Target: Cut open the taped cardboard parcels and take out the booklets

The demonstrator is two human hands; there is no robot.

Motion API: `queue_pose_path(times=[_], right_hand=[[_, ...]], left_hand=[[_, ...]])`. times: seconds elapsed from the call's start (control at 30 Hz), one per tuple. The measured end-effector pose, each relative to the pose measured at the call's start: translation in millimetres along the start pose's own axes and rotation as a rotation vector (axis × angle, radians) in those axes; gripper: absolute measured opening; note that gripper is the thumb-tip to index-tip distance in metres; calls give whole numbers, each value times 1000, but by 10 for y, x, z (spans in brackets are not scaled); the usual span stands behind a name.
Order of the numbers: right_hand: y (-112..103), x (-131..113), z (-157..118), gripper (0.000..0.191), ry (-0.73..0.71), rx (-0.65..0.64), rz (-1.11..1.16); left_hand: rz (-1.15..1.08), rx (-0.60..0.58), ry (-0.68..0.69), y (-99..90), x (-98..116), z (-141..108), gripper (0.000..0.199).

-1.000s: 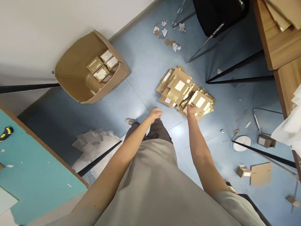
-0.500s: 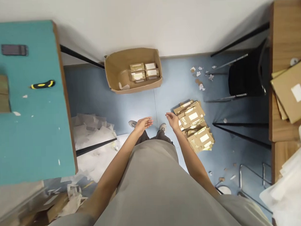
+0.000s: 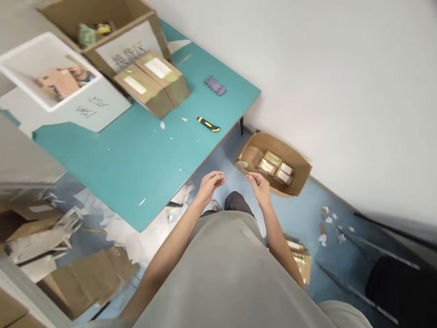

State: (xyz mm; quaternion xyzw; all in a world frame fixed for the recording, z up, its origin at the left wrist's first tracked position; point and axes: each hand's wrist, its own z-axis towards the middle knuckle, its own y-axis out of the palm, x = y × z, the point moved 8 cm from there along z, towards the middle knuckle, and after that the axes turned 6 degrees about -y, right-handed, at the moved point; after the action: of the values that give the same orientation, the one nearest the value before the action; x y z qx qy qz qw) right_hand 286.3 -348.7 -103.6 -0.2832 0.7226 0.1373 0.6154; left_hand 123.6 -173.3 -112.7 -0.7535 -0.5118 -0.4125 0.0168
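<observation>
A: Starting with the open carton (image 3: 301, 180). Finding it where?

B: Seeing it on the blue floor (image 3: 304, 206), close beside the pale wall (image 3: 329, 64), and counting four small taped boxes (image 3: 273, 158) clustered inside.

A: And looking at the right hand (image 3: 260, 187)?

B: Seeing it overlapping the carton's near edge in view, with bent fingers and the thumb slightly apart. Not managing to tell about touching from this angle.

A: Moving to the left hand (image 3: 208, 187)?

B: Finding it near the teal table (image 3: 132, 167), just off the edge, with loosely curved fingers and the thumb a little apart from them.

A: Noticing anything on the tabletop?

B: Spotting a black-and-yellow cutter (image 3: 208, 124) near the edge, a pixelated dark object (image 3: 215, 85) farther back, and two brown boxes (image 3: 154, 89) side by side, touching. Seeing a white bin (image 3: 95, 111) and a tall carton (image 3: 162, 34) with a paper sign behind them.

A: Going wider?

B: Seeing white sheets (image 3: 149, 243) under and beside the table, brown cardboard (image 3: 89, 278) at lower left, flat cardboard pieces (image 3: 303, 264) partly hidden by the right forearm, crumpled scraps (image 3: 323, 239) on the floor, and a blurred black chair (image 3: 391, 282) at lower right.
</observation>
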Motion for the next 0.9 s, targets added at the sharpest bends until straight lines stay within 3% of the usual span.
queue_pose_path(times=[0.1,0.23,0.33,0.47,0.6,0.7,0.8,0.9], right_hand=[[696,-382,628,39,-63,-176,-44],[1578,-737,1437,40,-151,-379,-85],[2294,-962,2020,48,-193,-526,-129],[3394,-1337,2699,62,-341,-725,-231],[4511,-1576,3204,77,-524,-823,-321],[5166,-1572,3410,80,-606,-785,-427],[5534,-1486,3468,80,-624,-668,-660],[5669,-1421,3424,84,-599,-561,-834]], left_hand=[[-147,110,62,-416,462,125,24],[-316,271,114,-854,924,329,23],[-425,391,156,-1084,1247,490,22],[-527,539,224,-1245,1600,638,22],[-623,645,251,-1277,1724,701,23],[-671,704,255,-1315,1696,675,26],[-719,783,250,-1423,1611,593,29],[-763,816,256,-1554,1542,526,30]])
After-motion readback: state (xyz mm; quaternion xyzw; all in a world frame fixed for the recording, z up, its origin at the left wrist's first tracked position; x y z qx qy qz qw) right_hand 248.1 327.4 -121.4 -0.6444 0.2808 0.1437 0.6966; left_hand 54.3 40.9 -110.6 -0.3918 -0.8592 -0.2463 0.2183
